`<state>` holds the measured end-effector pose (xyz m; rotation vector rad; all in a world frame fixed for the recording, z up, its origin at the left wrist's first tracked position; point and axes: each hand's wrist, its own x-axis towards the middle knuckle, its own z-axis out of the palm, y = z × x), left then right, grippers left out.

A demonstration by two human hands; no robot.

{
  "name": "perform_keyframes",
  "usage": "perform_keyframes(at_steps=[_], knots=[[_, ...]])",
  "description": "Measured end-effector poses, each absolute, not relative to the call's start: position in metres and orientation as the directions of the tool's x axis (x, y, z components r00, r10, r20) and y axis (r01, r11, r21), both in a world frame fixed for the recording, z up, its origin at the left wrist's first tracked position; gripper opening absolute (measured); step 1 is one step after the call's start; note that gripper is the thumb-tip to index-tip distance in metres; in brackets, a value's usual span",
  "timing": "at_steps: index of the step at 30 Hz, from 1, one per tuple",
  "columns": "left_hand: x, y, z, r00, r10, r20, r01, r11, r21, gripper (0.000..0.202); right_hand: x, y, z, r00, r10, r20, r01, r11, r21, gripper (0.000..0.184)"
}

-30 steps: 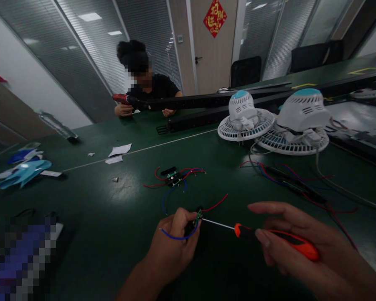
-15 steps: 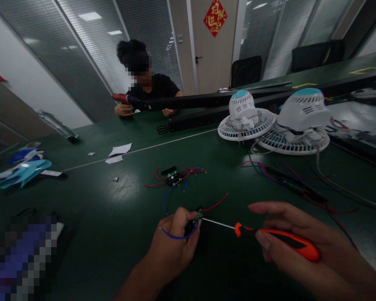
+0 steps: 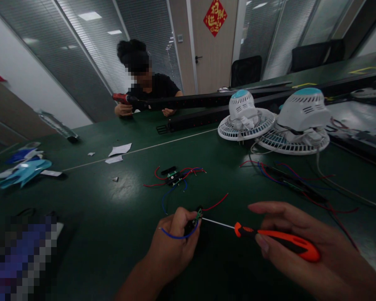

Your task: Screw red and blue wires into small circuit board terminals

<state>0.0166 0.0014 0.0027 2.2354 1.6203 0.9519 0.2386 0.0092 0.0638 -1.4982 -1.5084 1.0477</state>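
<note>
My left hand point(image 3: 172, 244) is closed around a small green circuit board point(image 3: 196, 218) with a blue wire and a red wire trailing from it. My right hand point(image 3: 303, 251) grips an orange-handled screwdriver point(image 3: 282, 241); its thin metal shaft points left and its tip meets the board. Both hands hover low over the dark green table point(image 3: 113, 217), near its front edge.
A second small board with red and blue wires point(image 3: 173, 177) lies just beyond my hands. Two white fans point(image 3: 247, 117) rest face down at the right with loose wires point(image 3: 285, 177). Paper scraps point(image 3: 119, 151) and blue plastic parts point(image 3: 23, 171) lie left. A person across the table holds a red power tool point(image 3: 122, 98).
</note>
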Motion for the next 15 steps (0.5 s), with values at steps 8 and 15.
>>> perform_keyframes(at_steps=[8,15], knots=[[0.0160,0.0024,0.0015,0.176,0.911,0.373,0.761,-0.366,0.535,0.006,0.2390,0.0091,0.0608,-0.037,0.999,-0.001,0.394,0.014,-0.919,0.024],[0.0174,0.0021,0.0030,0.171,0.908,0.382,0.763,-0.367,0.532,0.005,0.2384,0.0104,0.0643,-0.024,1.000,0.014,0.387,0.022,-0.922,0.022]])
